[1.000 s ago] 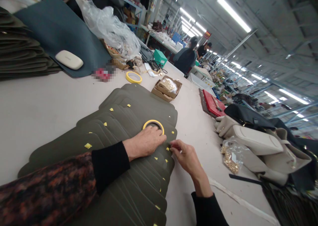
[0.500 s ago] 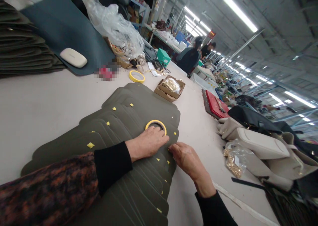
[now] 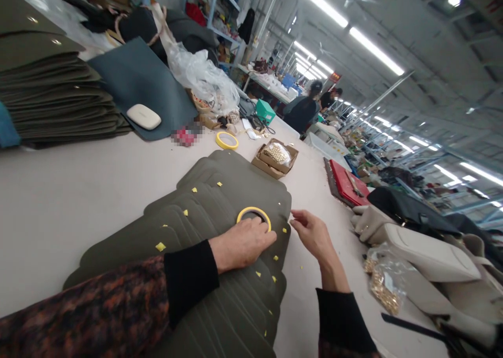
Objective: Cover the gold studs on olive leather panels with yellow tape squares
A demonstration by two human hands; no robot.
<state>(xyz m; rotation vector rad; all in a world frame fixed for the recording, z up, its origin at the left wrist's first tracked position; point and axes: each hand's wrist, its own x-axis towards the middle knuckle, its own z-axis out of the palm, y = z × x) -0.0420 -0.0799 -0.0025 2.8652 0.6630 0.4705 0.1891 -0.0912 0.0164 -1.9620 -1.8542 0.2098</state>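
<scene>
Several olive-green leather panels (image 3: 220, 206) lie fanned out in an overlapping row on the pale table (image 3: 66, 190), each marked with small yellow tape squares (image 3: 160, 246). My left hand (image 3: 243, 242) rests palm down on the panels, its fingers curled over the near edge of a yellow tape roll (image 3: 254, 215). My right hand (image 3: 312, 232) hovers just right of the panels' edge, fingers loosely curled with thumb and forefinger pinched; what they pinch is too small to name.
A second yellow tape roll (image 3: 227, 140), a cardboard box of gold hardware (image 3: 275, 156), a stack of olive panels (image 3: 47, 96), a white case (image 3: 143, 116), a red pad (image 3: 346, 182), cream bags (image 3: 420, 248) and a bag of gold fittings (image 3: 383, 284). Two people stand far back (image 3: 306, 106).
My right hand lifted off the panels' edge and moved right and slightly away. My left hand stayed on the tape roll. The camera tilted up a little.
</scene>
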